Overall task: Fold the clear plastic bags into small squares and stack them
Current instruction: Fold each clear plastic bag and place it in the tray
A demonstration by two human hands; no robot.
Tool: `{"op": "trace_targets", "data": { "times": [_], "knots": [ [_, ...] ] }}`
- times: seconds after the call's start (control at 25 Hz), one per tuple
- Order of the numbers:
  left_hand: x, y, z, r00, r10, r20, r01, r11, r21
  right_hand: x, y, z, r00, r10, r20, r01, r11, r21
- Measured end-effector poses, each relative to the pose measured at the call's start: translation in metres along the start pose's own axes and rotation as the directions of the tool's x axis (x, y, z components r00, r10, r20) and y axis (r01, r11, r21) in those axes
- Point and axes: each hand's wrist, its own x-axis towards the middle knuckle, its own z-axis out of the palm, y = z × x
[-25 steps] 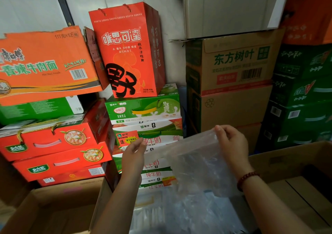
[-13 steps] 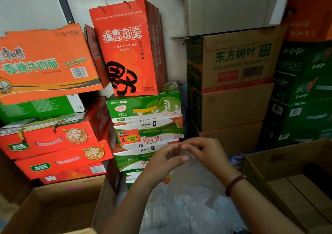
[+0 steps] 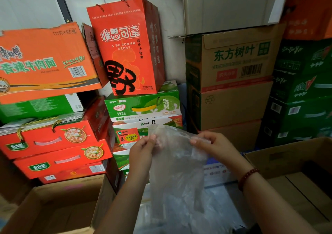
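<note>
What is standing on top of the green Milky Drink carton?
The tall red gift bag with rope handles stands on the green Milky Drink carton. The bag hides the carton's top under it.

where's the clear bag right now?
Head view, lower centre: the clear plastic bag hangs in the air, its top edge pinched between the left hand and right hand, in front of the stacked milk cartons.

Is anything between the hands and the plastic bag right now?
Nothing visible. The left hand and right hand both already pinch the top edge of the clear plastic bag, which hangs between them in front of the stacked drink cartons.
</note>
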Motion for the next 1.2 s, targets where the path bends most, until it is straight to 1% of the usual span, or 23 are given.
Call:
{"op": "trace_targets", "data": {
  "times": [0.04,0.12,0.2,0.24,0.32,0.4,0.44,0.48,0.52,0.56,0.64,0.72,0.8,0.96,1.12,1.2],
  "knots": [
    [0.001,-0.001,0.000,0.999,-0.015,-0.037,0.014,1.000,-0.026,0.000,0.001,0.000,1.000,0.020,-0.011,-0.019,0.997,0.069],
    [0.003,-0.002,0.000,0.996,-0.058,-0.068,0.051,0.994,-0.099,0.001,0.001,-0.001,0.995,0.059,-0.077,-0.043,0.981,0.191],
    [0.005,-0.004,0.000,0.993,-0.090,-0.070,0.079,0.986,-0.147,0.002,0.000,0.000,0.984,0.080,-0.161,-0.038,0.968,0.247],
    [0.006,-0.007,0.000,0.994,-0.083,-0.075,0.073,0.989,-0.129,0.003,-0.001,0.001,0.978,0.076,-0.196,-0.026,0.968,0.248],
    [0.006,-0.009,0.001,0.995,-0.026,-0.101,0.024,0.999,-0.022,0.003,-0.002,0.004,0.968,0.035,-0.250,0.010,0.985,0.174],
    [0.003,-0.008,0.002,0.991,0.084,-0.108,-0.071,0.991,0.117,0.003,0.000,0.008,0.967,-0.064,-0.246,0.067,0.998,0.001],
    [0.001,-0.005,0.002,0.984,0.164,-0.073,-0.149,0.971,0.185,0.002,0.001,0.010,0.969,-0.116,-0.217,0.100,0.991,-0.083],
    [-0.001,-0.002,0.003,0.972,0.233,-0.004,-0.225,0.943,0.245,0.002,0.002,0.012,0.971,-0.152,-0.183,0.127,0.982,-0.142],
    [-0.003,0.000,0.004,0.959,0.271,0.085,-0.284,0.917,0.280,0.002,0.002,0.015,0.974,-0.172,-0.147,0.145,0.973,-0.179],
    [-0.004,0.001,0.005,0.948,0.266,0.177,-0.309,0.905,0.292,0.002,0.003,0.017,0.977,-0.182,-0.109,0.158,0.967,-0.202],
    [-0.006,0.002,0.009,0.931,0.188,0.313,-0.277,0.922,0.272,0.004,0.005,0.022,0.978,-0.203,-0.046,0.187,0.954,-0.236],
    [-0.007,0.002,0.012,0.928,0.135,0.348,-0.231,0.941,0.249,0.006,0.008,0.025,0.975,-0.222,-0.013,0.212,0.945,-0.250],
    [-0.005,0.002,0.012,0.946,0.125,0.299,-0.194,0.958,0.212,0.005,0.006,0.021,0.982,-0.189,0.016,0.188,0.957,-0.220],
    [0.005,0.004,0.004,0.988,0.115,0.105,-0.125,0.988,0.092,0.002,0.002,0.007,0.994,-0.007,0.106,0.030,0.975,-0.221],
    [0.018,0.003,-0.009,0.995,0.063,-0.073,-0.068,0.995,-0.066,0.003,0.003,-0.008,0.965,0.135,0.224,-0.070,0.959,-0.275],
    [0.023,0.006,-0.015,0.989,0.024,-0.146,-0.048,0.986,-0.161,0.004,0.002,-0.012,0.959,0.171,0.224,-0.095,0.944,-0.315]
  ]
}}
